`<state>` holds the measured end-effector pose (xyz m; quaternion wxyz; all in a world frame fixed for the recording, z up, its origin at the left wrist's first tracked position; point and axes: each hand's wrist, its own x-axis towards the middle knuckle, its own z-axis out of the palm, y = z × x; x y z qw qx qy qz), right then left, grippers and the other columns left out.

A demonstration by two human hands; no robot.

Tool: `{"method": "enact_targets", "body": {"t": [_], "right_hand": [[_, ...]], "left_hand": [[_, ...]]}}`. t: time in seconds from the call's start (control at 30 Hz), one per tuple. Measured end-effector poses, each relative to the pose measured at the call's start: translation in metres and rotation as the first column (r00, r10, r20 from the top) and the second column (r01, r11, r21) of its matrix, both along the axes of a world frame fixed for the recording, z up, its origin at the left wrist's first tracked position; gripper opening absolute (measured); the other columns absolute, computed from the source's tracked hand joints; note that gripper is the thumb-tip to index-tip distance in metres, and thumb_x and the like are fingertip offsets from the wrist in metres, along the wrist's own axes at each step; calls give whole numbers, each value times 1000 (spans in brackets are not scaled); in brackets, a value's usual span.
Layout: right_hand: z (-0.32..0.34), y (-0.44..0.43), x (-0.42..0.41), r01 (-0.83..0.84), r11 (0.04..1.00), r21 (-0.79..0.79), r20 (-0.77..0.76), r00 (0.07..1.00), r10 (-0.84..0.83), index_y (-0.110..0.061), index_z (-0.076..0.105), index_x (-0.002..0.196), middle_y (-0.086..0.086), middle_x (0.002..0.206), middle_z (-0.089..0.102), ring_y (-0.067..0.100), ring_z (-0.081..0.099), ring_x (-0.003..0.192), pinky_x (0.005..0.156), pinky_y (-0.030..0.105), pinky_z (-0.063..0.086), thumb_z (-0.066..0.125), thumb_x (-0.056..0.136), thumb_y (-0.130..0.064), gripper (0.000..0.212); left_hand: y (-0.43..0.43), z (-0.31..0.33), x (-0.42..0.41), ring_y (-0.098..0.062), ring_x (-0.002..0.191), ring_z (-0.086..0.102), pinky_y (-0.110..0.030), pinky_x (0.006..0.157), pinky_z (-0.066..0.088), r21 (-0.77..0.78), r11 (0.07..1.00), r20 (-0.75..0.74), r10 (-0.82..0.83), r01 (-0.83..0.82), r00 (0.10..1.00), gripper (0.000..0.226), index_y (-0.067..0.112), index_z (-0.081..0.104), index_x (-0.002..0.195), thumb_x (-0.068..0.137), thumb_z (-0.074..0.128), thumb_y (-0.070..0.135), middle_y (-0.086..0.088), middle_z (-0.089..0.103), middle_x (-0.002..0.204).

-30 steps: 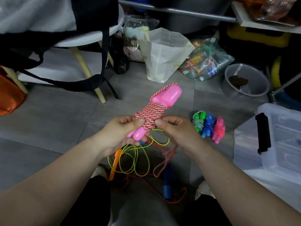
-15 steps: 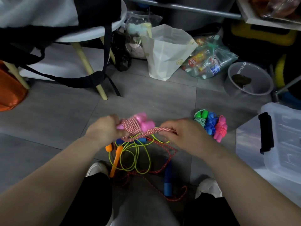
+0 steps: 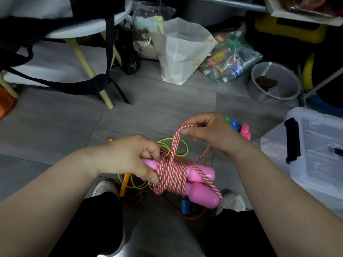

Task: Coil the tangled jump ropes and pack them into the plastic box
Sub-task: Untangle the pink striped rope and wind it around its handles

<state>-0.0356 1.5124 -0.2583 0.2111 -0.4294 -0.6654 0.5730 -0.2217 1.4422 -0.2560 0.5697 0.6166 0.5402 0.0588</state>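
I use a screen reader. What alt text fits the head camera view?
A person's left hand grips a pink-handled jump rope wound in red-and-white cord, while the right hand pinches a loop of cord above it. More ropes lie tangled on the grey floor; a clear plastic box stands at right.

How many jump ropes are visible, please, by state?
Coiled on floor: 3 (green bundle, blue bundle, pink bundle)
Held, part-wound: 1 (pink-handled rope)
Loose on floor: 2 (orange-handled rope, blue-handled rope)
Total: 6
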Motion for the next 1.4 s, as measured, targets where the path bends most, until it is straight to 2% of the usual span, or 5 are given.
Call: {"method": "enact_targets", "body": {"t": [0.23,0.3,0.63,1.07,1.4], "right_hand": [[-4,-3,6,37,984,-173,-9,999,-39,-15,54,77,-8,53,53,-11,50,38,42,4,38,48,82,14,31],[-13,-10,1,125,976,-176,29,992,-122,-16,46,62,-5,49,47,-8,46,34,43,9,36,44,83,17,39],[-32,-18,-27,37,993,115,236,970,-63,-14,58,69,-7,46,43,-1,44,43,51,22,30,50,91,-18,24],[-16,-25,-18,-407,846,344,588,796,143,-19,58,115,9,104,65,24,57,95,62,25,25,43,94,-33,30],[-5,-12,-5,-255,945,205,305,934,186,-10,71,93,-3,88,68,5,59,80,80,27,46,63,82,-17,15]], "left_hand": [[0,17,-5,1,41,54,-8,43,39,-20,980,276,197,-199,941,55,16,59,60,15,79,42,6,64,48],[2,17,-1,0,34,48,-9,37,33,2,938,346,325,-347,880,32,10,53,64,51,57,-18,4,61,44],[17,-8,-5,1,40,54,-7,37,35,21,644,330,718,-765,614,14,12,55,75,88,51,17,5,63,43],[19,-29,-23,-30,93,57,-31,69,38,351,883,-490,458,-313,742,23,11,59,93,81,64,31,-13,61,93],[7,-10,-16,0,51,61,-13,54,47,16,986,38,164,-165,986,20,19,62,64,64,79,8,7,67,55]]}}
